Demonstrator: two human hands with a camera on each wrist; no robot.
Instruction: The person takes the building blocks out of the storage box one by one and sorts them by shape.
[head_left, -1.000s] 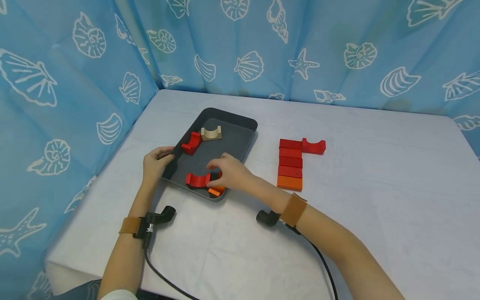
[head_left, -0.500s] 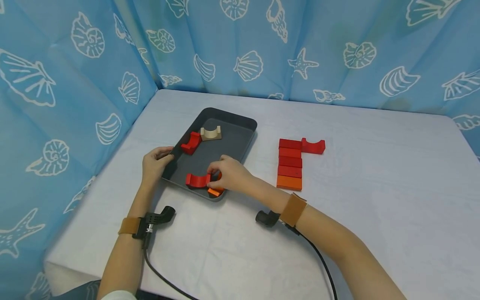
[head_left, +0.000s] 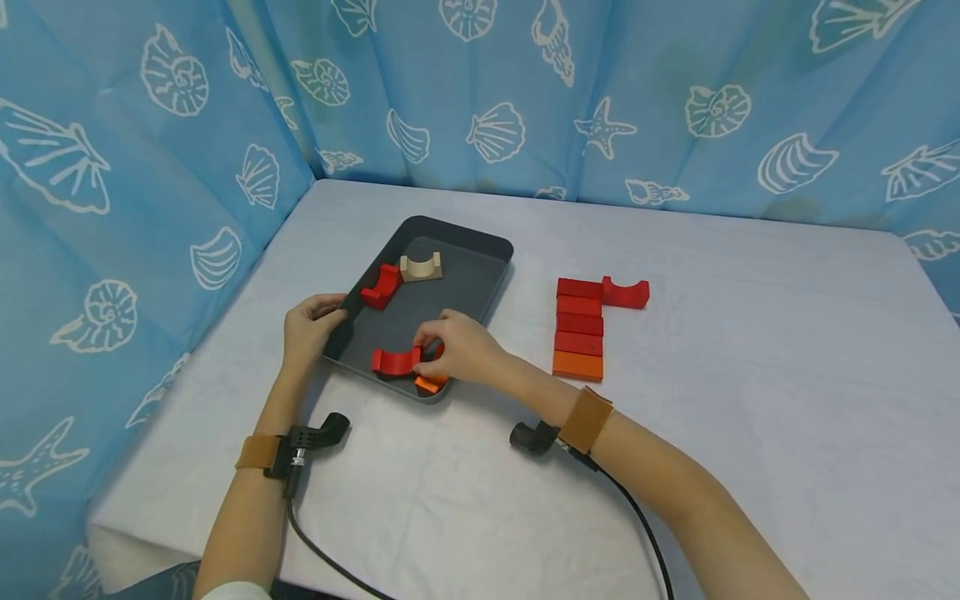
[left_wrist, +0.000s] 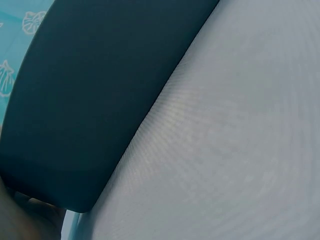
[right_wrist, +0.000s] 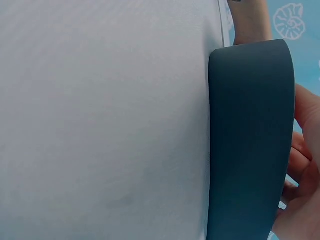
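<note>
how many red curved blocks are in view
3 visible: far curved block and near curved block in the tray, third curved block on the table. The right hand may hide more.

The dark grey tray point(head_left: 465, 258) looks smooth and matt, plastic or coated metal. The near red arch block point(head_left: 393, 363), the far cream arch block point(head_left: 423, 272) and the right-hand orange flat block point(head_left: 577, 367) resemble smooth painted wood, dull in finish. The white tablecloth point(head_left: 750, 358) is matt, creased fabric; the blue curtain point(head_left: 450, 83) has a faint sheen. Both wrist straps point(head_left: 587, 419) look leathery, the left wrist camera point(head_left: 327, 432) smooth black plastic.
</note>
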